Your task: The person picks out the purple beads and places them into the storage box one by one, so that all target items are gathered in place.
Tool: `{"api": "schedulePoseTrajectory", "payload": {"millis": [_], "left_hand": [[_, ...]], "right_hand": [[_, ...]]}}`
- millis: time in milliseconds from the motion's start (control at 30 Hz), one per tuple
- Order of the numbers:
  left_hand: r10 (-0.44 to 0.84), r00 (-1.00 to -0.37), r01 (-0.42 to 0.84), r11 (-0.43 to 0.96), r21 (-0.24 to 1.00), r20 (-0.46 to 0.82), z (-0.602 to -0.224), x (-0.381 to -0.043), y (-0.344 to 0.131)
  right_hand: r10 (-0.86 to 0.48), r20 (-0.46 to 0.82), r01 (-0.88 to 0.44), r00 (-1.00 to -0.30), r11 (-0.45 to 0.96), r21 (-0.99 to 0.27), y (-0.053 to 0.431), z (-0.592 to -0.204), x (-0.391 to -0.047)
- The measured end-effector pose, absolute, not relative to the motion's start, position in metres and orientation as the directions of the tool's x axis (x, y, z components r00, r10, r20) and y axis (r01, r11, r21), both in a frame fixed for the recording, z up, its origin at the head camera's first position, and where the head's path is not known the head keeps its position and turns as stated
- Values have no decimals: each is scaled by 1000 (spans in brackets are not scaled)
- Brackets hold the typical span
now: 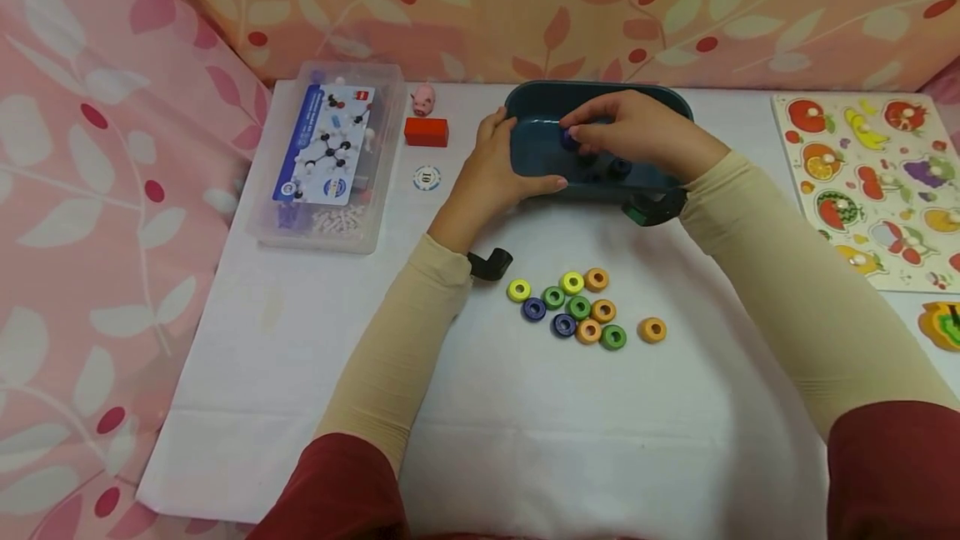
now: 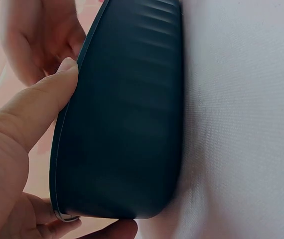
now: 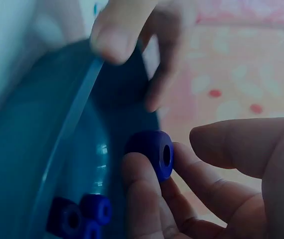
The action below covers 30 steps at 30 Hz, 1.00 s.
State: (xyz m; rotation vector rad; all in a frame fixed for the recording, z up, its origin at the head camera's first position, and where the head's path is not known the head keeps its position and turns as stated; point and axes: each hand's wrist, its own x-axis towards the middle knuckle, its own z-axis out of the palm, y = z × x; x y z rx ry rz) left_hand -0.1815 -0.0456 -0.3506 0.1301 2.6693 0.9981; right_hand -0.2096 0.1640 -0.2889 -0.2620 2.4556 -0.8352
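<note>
A dark teal plastic tub (image 1: 600, 87) stands at the back of the table. My left hand (image 1: 489, 171) grips its left end, thumb on the near rim and fingers round the far side; the left wrist view shows the tub's outer wall (image 2: 122, 124) close up. Over the tub, my right hand (image 1: 633, 130) holds a blue ring-shaped bead (image 3: 154, 150) between its fingers, the thumb standing apart from it. Several more blue beads (image 3: 96, 208) lie on the tub's floor. Nearer me, loose ring beads in orange (image 1: 603, 311), green (image 1: 613, 337), yellow (image 1: 518, 290) and blue (image 1: 564, 325) lie grouped on the cloth.
Left of the tub are a clear box with a molecule-model card (image 1: 326, 148), a pink pig figure (image 1: 423, 100), a red block (image 1: 426, 132) and a round chip (image 1: 427, 178). A fruit puzzle board (image 1: 870, 190) lies at the right, with a loose piece (image 1: 941, 325) below it.
</note>
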Motion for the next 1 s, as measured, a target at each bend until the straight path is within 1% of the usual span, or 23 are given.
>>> {"api": "schedulePoseTrajectory", "payload": {"millis": [167,267,500,633,767,900,1000], "left_hand": [[187,-955,-9,759,651,-230,-350,-182,-46],[192,-955,-1,758,652,-225,-351,-182,-46],[190,-956,-1,758,652,-222,-351,-181,-46],[188,-955,-7,756,654,-228,-351,-180,-45],[180,-956,-15,757,654,-231,-351,-181,-44],[178,-960,-11,748,664,-217,-352,-181,-45],[186,-961,3,745,667,-203,-353,-181,-46]], "right_hand": [[-339,-516,84,-786,769,-634,161,-300,-233],[-331,-546,123,-770,762,-635,161,-305,-242],[-321,-549,155,-772,743,-652,160,-309,-244],[-306,-515,143,-800,737,-660,165,-302,-228],[-302,-478,140,-825,710,-691,168,-292,-202],[-342,-436,100,-833,681,-726,170,-286,-174],[-389,-422,78,-819,653,-753,170,-289,-154]]}}
